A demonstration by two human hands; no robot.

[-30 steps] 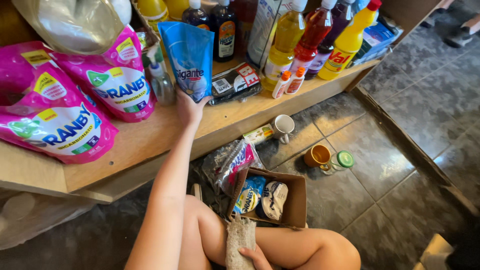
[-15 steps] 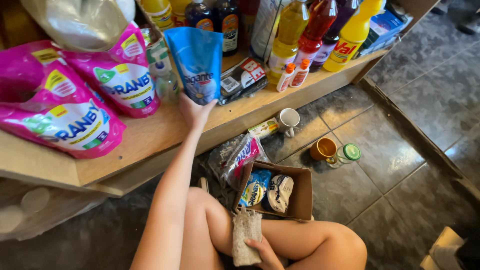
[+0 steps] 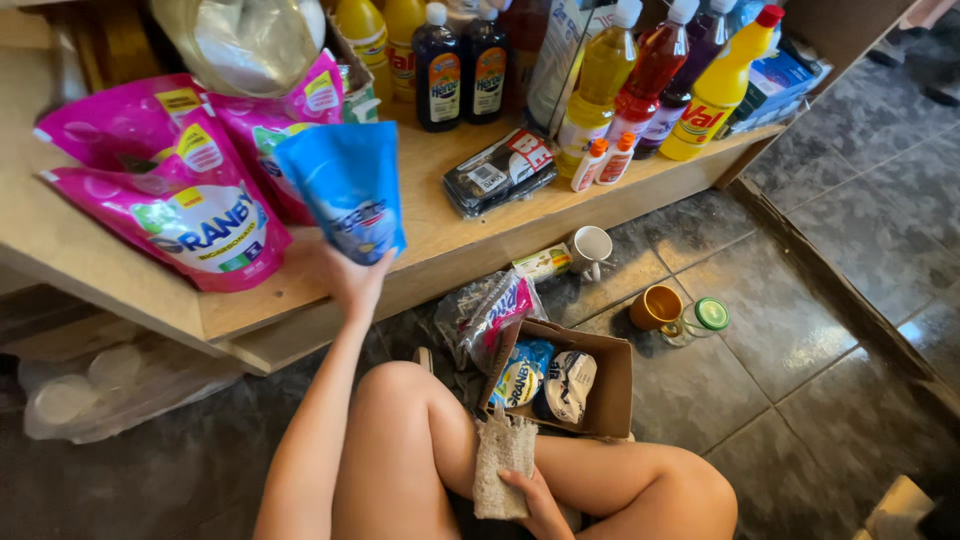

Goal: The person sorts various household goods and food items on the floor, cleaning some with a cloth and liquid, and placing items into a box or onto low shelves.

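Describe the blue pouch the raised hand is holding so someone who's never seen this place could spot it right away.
Start at the low wooden shelf stocked with bottles and bags. At its front edge, the left hand lifts a blue pouch beside the pink refill bags. It is the only blue soft pack at shelf height; its neighbours are pink.

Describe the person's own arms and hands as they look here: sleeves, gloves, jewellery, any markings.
Both arms are bare as far as the view shows, with no sleeve reaching the forearm. The left hand wears no glove, and no ring, watch or bracelet shows on it or its wrist. The right hand is bare too, with no jewellery in sight. No markings can be made out on either arm.
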